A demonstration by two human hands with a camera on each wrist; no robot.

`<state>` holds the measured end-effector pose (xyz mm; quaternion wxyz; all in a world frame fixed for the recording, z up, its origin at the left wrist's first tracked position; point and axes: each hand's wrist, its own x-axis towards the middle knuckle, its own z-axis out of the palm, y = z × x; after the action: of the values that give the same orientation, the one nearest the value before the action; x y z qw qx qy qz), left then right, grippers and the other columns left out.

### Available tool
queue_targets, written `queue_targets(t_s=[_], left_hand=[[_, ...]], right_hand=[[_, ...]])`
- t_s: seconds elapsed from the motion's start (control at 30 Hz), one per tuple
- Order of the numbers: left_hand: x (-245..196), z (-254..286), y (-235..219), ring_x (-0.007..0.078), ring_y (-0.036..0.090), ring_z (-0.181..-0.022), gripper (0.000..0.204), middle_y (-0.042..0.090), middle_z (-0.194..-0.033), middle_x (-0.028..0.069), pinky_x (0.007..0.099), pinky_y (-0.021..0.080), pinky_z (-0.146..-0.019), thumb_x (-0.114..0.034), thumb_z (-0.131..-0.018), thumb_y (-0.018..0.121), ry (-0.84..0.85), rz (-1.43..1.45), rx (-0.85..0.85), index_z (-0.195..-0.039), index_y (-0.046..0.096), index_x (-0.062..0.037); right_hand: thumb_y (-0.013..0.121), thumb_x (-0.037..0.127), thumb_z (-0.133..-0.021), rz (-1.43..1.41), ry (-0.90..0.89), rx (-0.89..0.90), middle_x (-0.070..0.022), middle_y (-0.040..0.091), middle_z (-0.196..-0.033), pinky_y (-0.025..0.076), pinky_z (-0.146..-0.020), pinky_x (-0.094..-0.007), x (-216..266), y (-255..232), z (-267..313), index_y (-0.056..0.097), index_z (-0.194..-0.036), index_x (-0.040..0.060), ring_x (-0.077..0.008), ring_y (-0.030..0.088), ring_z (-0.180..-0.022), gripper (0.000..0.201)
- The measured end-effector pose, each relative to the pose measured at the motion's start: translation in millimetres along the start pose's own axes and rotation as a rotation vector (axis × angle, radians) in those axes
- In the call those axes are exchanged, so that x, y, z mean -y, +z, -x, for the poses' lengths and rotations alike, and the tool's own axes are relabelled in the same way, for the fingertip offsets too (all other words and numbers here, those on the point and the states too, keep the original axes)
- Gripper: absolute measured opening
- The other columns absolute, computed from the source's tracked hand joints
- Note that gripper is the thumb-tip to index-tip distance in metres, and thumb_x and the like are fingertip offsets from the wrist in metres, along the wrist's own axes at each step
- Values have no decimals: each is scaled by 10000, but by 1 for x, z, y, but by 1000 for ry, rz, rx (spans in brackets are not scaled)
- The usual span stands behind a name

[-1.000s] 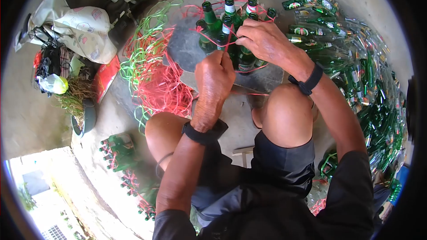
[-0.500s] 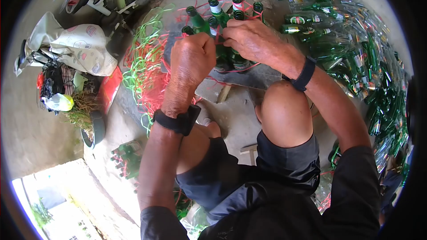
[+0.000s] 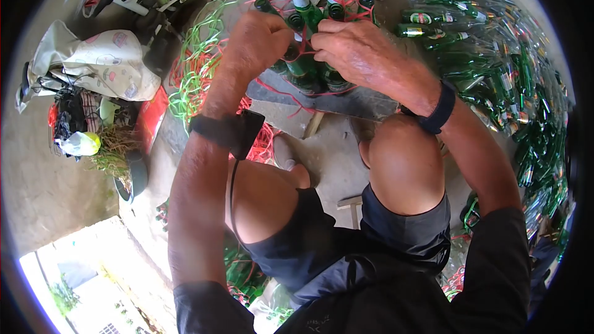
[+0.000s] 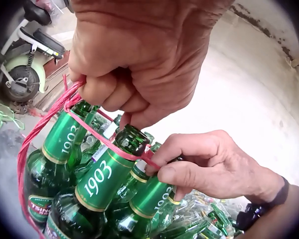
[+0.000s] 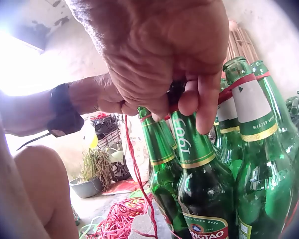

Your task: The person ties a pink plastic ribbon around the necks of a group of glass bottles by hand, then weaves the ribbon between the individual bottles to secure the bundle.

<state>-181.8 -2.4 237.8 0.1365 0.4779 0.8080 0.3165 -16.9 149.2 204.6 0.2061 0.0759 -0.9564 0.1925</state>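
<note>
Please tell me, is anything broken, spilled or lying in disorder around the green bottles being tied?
Nothing looks broken or spilled. The tied bottles stand upright while both hands, left hand and right hand, grip the red string. Only the loose string pile and the heap of bottles lying on their sides look untidy.

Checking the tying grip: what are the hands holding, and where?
Both hold the red string at the bottle necks: the left hand grips it in curled fingers, the right hand pinches it.
</note>
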Motion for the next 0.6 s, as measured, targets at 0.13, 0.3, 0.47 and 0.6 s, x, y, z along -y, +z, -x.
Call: queue_targets(t_s=[0.13,0.3,0.47,0.6], left_hand=[[1,-5,-5,277,670,-604,200,684,-684,190,390,543,-629,-166,-801,662,-13,-19,27,-824,752,11],[5,-5,-6,140,620,-634,196,708,-728,120,329,521,-651,-193,-841,710,-77,-125,89,-926,802,-42],[6,-1,-5,169,653,-643,190,721,-754,147,344,527,-655,-191,-851,709,-96,-172,98,-937,800,-50],[20,9,0,184,657,-640,192,718,-761,165,352,526,-650,-185,-871,704,-32,-264,63,-966,793,-43]], right_hand=[[750,166,-862,-5,-13,11,-119,640,-859,549,-715,-471,-3,2,0,682,-868,31,-352,689,-821,152],[746,151,-859,-20,-27,7,-119,637,-860,547,-719,-471,-1,-2,1,677,-866,29,-355,686,-820,141],[747,139,-855,-29,-10,3,-118,641,-873,548,-722,-471,1,-6,1,675,-870,26,-359,684,-820,134],[740,126,-860,-44,-6,7,-121,645,-881,547,-730,-471,1,-7,3,671,-901,25,-362,683,-835,130]])
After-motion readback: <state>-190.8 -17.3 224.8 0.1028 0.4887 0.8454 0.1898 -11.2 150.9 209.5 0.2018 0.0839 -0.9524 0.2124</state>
